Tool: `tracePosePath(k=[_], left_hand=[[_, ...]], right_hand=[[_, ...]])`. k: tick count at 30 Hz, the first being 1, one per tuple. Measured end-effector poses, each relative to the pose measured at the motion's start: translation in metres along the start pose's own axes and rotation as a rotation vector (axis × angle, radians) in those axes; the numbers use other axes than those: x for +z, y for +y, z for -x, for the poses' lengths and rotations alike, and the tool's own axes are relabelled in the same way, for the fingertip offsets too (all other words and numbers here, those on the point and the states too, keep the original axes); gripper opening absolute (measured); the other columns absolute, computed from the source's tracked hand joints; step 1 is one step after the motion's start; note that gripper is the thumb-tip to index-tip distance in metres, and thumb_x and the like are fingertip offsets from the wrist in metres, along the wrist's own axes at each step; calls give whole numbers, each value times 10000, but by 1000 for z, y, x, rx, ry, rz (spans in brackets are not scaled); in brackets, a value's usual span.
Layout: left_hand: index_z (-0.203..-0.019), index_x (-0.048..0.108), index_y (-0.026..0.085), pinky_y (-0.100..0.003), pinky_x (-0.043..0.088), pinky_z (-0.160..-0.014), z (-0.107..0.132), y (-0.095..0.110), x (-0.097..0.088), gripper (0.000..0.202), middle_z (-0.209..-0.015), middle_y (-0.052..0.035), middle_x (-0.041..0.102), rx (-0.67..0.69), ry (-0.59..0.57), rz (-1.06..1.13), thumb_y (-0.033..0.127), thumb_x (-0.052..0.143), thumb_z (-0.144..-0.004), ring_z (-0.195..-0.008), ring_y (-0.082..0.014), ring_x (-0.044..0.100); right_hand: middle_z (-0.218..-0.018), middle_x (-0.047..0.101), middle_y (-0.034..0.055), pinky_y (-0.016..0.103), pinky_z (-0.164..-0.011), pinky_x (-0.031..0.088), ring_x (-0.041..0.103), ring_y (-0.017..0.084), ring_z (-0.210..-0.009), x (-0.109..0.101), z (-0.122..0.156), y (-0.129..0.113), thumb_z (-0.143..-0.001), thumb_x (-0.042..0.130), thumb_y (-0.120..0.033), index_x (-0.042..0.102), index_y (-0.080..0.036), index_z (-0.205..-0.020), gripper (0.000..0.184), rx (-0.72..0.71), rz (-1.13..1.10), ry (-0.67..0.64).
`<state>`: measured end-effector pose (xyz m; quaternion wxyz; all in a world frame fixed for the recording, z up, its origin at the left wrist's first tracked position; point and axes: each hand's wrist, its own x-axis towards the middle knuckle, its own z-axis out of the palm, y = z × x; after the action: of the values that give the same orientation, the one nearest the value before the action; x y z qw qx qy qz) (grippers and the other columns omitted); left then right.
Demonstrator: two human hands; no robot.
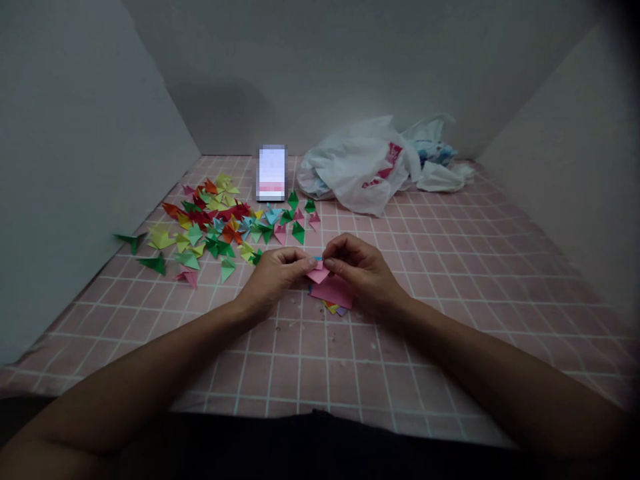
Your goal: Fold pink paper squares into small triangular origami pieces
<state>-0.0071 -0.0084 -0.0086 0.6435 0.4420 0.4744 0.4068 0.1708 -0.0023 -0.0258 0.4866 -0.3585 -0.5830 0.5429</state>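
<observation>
My left hand (273, 275) and my right hand (363, 270) meet at the middle of the table, fingers pinched on a small folded pink paper piece (318, 272). Just below it lies a small stack of paper squares (333, 293), pink on top with yellow and purple edges showing. My right hand rests partly over that stack. To the left, behind my left hand, a scattered pile of folded paper triangles (220, 223) in red, green, yellow, blue and pink covers the cloth.
A pink checked tablecloth (450, 267) covers the table. A phone (271, 173) stands upright at the back. Crumpled white plastic bags (370, 163) lie at the back right. Grey walls close in the left, back and right sides.
</observation>
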Motion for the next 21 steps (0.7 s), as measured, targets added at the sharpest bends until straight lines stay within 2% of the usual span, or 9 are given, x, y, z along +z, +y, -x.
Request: tracePosePath(k=[8,21], left_hand=[[-703,682,148,-253,494,-665,2,-3,0,239,-717,-21,682,54,23,-116,365,772,-750,-662,-121,613],[-699,680,145,-238,434,-617,1,0,0,231,-694,-12,658,97,27,-182,355,752,-763,-632,-109,566]], right_hand=[[-747,558,-28,285,-643,442,525,122,-670,1,-1,-2,-779,725,-226,601,-213,-820,131,52,-38,2],[-732,562,-28,271,-623,418,509,120,-666,0,-1,-1,-769,727,-235,603,-205,-829,141,106,-54,-2]])
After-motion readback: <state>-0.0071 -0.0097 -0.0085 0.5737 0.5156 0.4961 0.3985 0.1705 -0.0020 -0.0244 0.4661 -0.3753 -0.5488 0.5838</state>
